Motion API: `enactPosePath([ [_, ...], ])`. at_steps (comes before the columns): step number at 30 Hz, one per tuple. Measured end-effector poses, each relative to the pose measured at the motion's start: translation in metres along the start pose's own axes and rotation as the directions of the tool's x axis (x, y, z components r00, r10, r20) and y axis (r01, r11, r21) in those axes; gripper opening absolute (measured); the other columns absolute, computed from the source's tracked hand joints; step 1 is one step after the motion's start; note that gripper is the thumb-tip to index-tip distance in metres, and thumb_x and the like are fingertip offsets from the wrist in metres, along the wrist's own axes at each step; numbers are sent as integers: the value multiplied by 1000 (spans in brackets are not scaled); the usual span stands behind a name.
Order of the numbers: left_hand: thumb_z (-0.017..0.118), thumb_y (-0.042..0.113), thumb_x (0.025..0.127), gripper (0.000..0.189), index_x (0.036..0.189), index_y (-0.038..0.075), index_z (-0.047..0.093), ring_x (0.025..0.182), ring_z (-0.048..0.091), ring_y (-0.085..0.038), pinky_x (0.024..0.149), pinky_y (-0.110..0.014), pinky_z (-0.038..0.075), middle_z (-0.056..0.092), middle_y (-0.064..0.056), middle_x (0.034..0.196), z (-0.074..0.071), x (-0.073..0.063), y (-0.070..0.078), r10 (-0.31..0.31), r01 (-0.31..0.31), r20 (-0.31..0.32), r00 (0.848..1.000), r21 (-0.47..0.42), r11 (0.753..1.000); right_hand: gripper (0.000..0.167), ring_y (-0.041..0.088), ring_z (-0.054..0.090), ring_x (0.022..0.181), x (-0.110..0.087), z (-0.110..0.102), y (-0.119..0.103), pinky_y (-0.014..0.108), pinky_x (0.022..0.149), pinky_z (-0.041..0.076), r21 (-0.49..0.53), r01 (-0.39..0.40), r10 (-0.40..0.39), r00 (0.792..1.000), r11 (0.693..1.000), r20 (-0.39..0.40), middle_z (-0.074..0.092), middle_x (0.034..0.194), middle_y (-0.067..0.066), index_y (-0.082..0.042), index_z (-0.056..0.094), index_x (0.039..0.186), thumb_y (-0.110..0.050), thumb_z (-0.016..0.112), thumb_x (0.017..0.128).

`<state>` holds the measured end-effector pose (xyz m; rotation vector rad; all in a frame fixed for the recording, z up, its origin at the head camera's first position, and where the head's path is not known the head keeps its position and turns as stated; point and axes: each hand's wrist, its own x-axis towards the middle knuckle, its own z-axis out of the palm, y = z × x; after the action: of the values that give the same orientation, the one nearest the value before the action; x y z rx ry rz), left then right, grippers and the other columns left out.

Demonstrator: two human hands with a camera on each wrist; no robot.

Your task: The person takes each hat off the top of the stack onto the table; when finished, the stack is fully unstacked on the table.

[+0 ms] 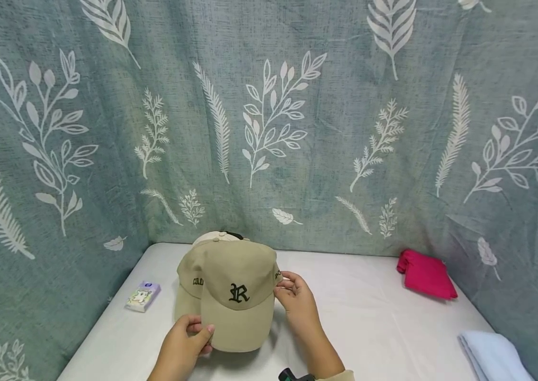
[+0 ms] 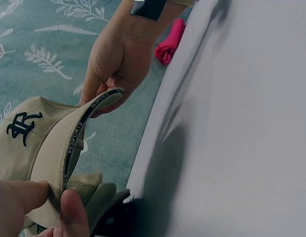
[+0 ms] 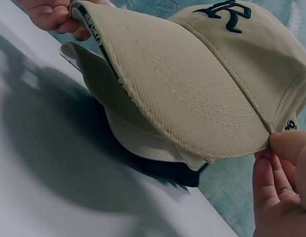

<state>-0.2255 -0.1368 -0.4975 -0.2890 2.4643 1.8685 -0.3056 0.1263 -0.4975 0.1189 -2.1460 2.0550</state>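
A tan baseball cap [image 1: 240, 270] with a dark letter R on its front is held between my two hands, brim tilted down toward me. My left hand [image 1: 181, 344] pinches the left edge of its brim; in the left wrist view, thumb and fingers lie on either side of that edge. My right hand [image 1: 299, 304] grips the cap's other side, where brim meets crown, as the right wrist view shows. Right behind it are a second tan cap [image 1: 190, 288] with small lettering and a cream cap [image 1: 209, 236], both partly hidden. Something dark [image 3: 170, 170] shows beneath them in the right wrist view.
On the white tabletop [image 1: 355, 317], a purple-and-yellow small pack [image 1: 143, 296] lies at the left. A folded red cloth [image 1: 426, 275] sits at the back right, and a light blue folded cloth [image 1: 495, 357] at the front right. Leaf-patterned curtains [image 1: 316, 174] enclose the table's back and sides.
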Motion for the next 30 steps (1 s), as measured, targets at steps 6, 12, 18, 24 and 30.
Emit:
enactPosePath([
  [6, 74, 27, 99, 60, 135, -12, 47, 82, 68, -19, 72, -33, 63, 57, -19, 111, 13, 1, 8, 34, -33, 51, 998, -32, 999, 46, 18, 66, 107, -2, -17, -5, 20, 88, 55, -3, -10, 10, 999, 1000, -36, 67, 120, 12, -5, 55, 142, -9, 70, 99],
  [12, 74, 23, 99, 57, 134, -13, 48, 81, 68, -18, 71, -29, 63, 56, -18, 110, 27, 0, 17, 95, -88, 85, 992, -75, 993, 44, 15, 66, 106, -1, -34, -10, 20, 89, 55, -10, 1, -2, 997, 1000, -76, 67, 120, 12, -7, 57, 140, -8, 71, 98],
  [18, 75, 24, 99, 58, 134, -12, 48, 77, 69, -18, 71, -28, 63, 55, -17, 111, 39, 0, 27, 134, -124, 123, 983, -87, 989, 44, 14, 66, 107, 0, -49, -14, 19, 90, 55, -9, -8, 7, 994, 1000, -110, 65, 122, 12, -8, 56, 141, -7, 70, 99],
  [24, 75, 24, 99, 56, 134, -11, 48, 78, 69, -18, 71, -28, 63, 54, -17, 111, 56, 7, 29, 128, -112, 154, 980, -109, 988, 48, 9, 65, 106, 2, -67, -11, 17, 90, 54, -8, -30, 29, 991, 1000, -128, 64, 124, 11, -7, 52, 144, -6, 69, 100],
  [30, 74, 23, 99, 54, 133, -11, 48, 78, 69, -19, 71, -29, 62, 52, -15, 108, 77, 13, 28, 132, -108, 197, 971, -130, 986, 47, 7, 65, 105, 8, -86, -4, 17, 90, 54, -31, -39, 33, 988, 999, -153, 65, 124, 11, -7, 52, 146, -6, 67, 101],
])
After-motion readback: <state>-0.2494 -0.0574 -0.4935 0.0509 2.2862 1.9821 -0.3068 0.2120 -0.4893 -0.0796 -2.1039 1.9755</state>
